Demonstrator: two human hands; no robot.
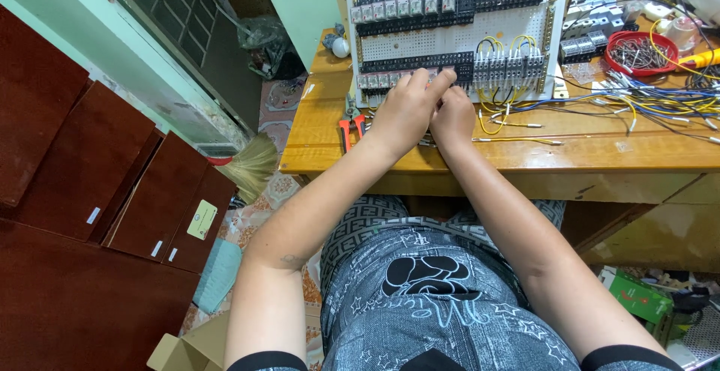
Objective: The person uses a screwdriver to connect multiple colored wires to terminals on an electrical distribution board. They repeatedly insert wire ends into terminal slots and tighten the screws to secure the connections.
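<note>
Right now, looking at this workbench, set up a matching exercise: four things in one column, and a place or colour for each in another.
Things:
1. pliers
2. bowl of screws
3. broom
4. left hand

Places or colours:
A. on the floor, left of the table
B. red, far right on the table
C. on the lower row of the white panel
D. red handles, left of the hands

Pairs: 1-D, 2-B, 3-A, 4-C
</note>
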